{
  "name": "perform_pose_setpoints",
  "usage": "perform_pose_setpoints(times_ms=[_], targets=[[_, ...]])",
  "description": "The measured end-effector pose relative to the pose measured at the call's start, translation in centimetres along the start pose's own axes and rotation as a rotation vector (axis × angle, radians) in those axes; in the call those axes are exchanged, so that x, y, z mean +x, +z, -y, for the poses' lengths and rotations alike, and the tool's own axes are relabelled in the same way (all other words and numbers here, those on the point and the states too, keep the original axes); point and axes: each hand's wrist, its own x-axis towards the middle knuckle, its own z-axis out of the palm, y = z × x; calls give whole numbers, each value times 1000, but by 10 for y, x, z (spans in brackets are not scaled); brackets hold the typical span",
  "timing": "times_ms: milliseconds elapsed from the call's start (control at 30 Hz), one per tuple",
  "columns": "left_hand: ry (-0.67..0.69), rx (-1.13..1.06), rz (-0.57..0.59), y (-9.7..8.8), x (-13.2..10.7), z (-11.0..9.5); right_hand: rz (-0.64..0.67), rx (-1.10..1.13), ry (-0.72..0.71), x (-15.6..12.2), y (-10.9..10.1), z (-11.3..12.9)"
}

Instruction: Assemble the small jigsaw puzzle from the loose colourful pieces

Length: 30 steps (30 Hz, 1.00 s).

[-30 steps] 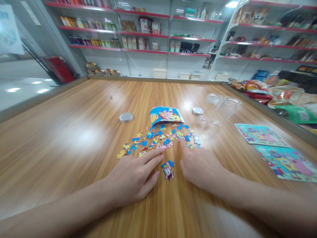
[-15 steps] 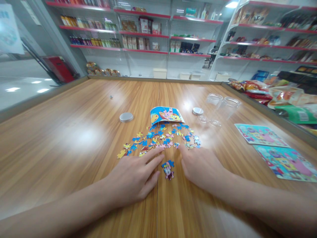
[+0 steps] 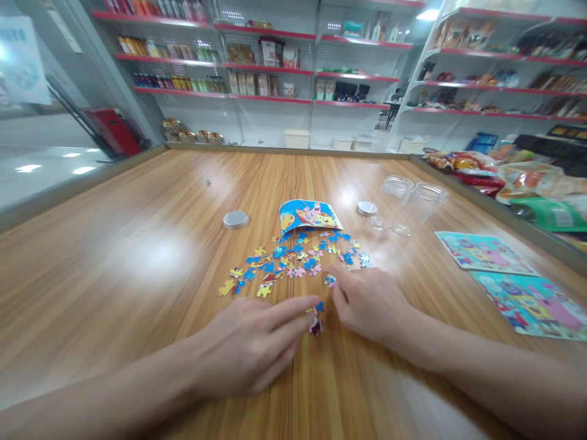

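Note:
Several small jigsaw pieces [image 3: 293, 263] lie scattered on the wooden table [image 3: 137, 256], spilling from a blue cartoon packet [image 3: 309, 216]. A little joined cluster of pieces [image 3: 315, 319] sits nearer to me. My left hand [image 3: 250, 345] lies flat with its fingers stretched out, the fingertips touching that cluster. My right hand [image 3: 369, 302] rests beside it, fingers loosely curled, the fingertips on a single piece [image 3: 329, 280] at the edge of the pile. Neither hand has lifted anything.
Two clear jars [image 3: 413, 198] stand at the right with a metal lid [image 3: 366, 208] beside them; another lid [image 3: 235, 219] lies left of the packet. Two puzzle boards [image 3: 509, 275] lie at the right. Snack bags [image 3: 527, 177] line the right edge. Shop shelves stand behind.
My left fingers slid right onto the joined cluster. My right hand drew back toward me with a piece under its fingertips. The view tilted down slightly.

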Motion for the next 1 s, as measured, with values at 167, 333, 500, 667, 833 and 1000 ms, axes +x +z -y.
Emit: perform_pose_setpoints(times_ms=[167, 333, 500, 667, 833, 1000], targets=[[47, -67, -18, 2, 0, 3, 67, -13, 26, 1, -1, -1], [-44, -106, -84, 4, -1, 8, 97, 73, 1, -1, 1, -1], [-73, -109, -72, 2, 0, 6, 132, 134, -100, -8, 2, 6], [-144, -94, -57, -1, 0, 4, 112, 100, -19, -10, -2, 9], [-151, -75, -51, 0, 0, 5, 140, 119, -9, -6, -2, 7], [-147, -63, -57, 2, 1, 6, 155, 196, -45, -6, 1, 4]])
